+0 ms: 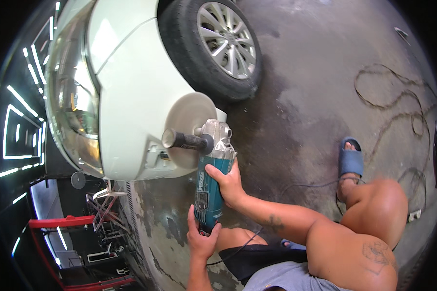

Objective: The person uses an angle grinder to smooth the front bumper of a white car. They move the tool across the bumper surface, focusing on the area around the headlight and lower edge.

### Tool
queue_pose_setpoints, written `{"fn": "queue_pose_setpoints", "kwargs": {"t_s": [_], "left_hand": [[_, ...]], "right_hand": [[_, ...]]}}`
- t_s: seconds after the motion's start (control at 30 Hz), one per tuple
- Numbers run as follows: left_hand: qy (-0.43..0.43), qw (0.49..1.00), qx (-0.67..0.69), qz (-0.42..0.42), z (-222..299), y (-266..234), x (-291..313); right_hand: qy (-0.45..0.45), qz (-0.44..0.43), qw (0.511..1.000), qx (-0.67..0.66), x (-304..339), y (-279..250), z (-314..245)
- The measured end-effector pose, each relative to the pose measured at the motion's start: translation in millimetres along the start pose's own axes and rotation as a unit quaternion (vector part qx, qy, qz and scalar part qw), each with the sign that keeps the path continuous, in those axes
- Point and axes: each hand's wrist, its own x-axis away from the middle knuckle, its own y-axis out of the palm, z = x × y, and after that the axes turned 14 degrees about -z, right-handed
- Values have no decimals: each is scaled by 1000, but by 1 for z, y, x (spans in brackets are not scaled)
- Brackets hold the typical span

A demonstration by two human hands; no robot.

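My right hand (229, 184) is wrapped around the upper body of a teal polisher (209, 186), just below its silver gear head. My left hand (202, 238) grips the rear end of the same tool. A round, tan polishing pad (189, 109) on the head lies against the lower corner of a white car bumper (136, 102), close to the front wheel (228, 43). The pad's surface looks smooth, perhaps smeared by spinning. A black side handle (188, 141) sticks out leftward from the head, with no hand on it.
The car's headlight (75, 92) is on the left. A dark cable (391, 104) lies in loops across the concrete floor at right, near my sandalled foot (350, 160). A red metal frame (58, 222) and a folding stand (104, 213) stand at lower left.
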Motion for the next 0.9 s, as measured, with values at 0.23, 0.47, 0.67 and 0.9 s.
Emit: {"fn": "queue_pose_setpoints", "kwargs": {"t_s": [0.23, 0.47, 0.67, 0.9], "left_hand": [[124, 987, -36, 100, 15, 26, -49], [157, 978, 28, 132, 55, 44, -101], [172, 975, 81, 113, 143, 23, -135], [146, 976, 119, 106, 203, 26, -141]], "right_hand": [[-88, -84, 981, 149, -47, 28, -86], [-121, -130, 965, 193, -102, 52, -159], [-140, -133, 966, 169, -163, 69, -211], [-99, -150, 962, 204, -192, 74, -243]]}}
